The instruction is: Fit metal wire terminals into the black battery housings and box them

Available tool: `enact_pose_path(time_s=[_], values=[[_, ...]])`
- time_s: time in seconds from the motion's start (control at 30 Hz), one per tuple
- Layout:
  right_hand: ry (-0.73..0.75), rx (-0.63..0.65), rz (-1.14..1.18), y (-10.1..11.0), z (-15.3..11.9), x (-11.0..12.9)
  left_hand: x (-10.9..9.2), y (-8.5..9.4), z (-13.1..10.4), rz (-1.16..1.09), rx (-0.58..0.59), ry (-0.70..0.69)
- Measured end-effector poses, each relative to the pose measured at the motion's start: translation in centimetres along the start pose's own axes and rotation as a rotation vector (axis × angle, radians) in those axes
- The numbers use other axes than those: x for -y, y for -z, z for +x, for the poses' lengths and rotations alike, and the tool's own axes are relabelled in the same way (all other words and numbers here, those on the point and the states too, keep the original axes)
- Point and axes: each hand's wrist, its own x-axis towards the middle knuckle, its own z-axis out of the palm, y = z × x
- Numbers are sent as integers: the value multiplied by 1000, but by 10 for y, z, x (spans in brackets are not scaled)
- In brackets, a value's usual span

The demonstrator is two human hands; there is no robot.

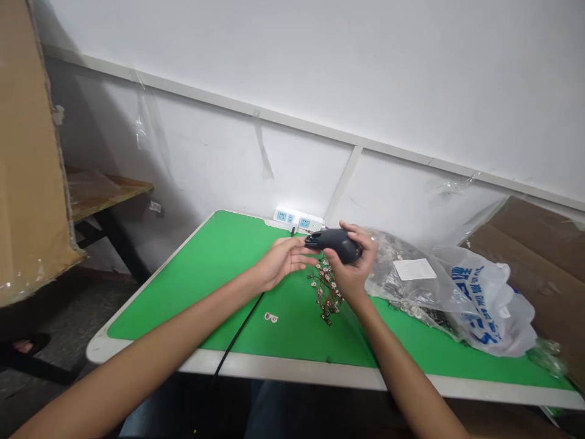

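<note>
A dark, rounded device (pixel 340 242), shaped like a computer mouse, is held up over the green table. My right hand (pixel 359 262) wraps round its wide end, thumb on the near side. At its narrow left end, my left hand (pixel 286 259) pinches the tip between thumb and finger, the other fingers stretched out below. Beneath the hands lies a tangle of small parts with red and black wires (pixel 326 292). A small metal-and-white piece (pixel 271 317) rests on the table to the left of the tangle.
A white power strip (pixel 299 220) stands against the wall. Clear and white plastic bags (pixel 487 305) of parts fill the table's right side, beside cardboard (pixel 543 262). A black cable (pixel 242 326) crosses the green table (pixel 201 262). A large cardboard box (pixel 31 152) stands at left.
</note>
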Motion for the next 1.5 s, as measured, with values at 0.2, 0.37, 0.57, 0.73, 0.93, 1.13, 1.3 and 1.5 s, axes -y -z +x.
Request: enact_pose_path(time_s=[0.2, 0.37, 0.57, 0.73, 0.93, 1.13, 1.3, 1.5], values=[[17, 292, -71, -5, -16, 3, -9, 9, 6, -140, -243, -216], [-216, 393, -23, -8, -17, 10, -10, 9, 4, 84, -187, -436], [-294, 533, -247, -2, -7, 16, -7, 3, -14, 452, -61, -788], [-61, 558, -304, 3, -9, 8, -7, 8, -21, 712, -12, -984], [-35, 567, -279, 2, -14, 4, -8, 7, -21, 778, -35, -1077], [-97, 576, -257, 2, -15, 6, -13, 2, -25, 688, -66, -922], [-103, 561, -272, 0, -17, 6, -13, -1, -27, 551, -89, -766], [-111, 551, -292, 0, -18, 5, -12, 1, -25, 549, -66, -756]])
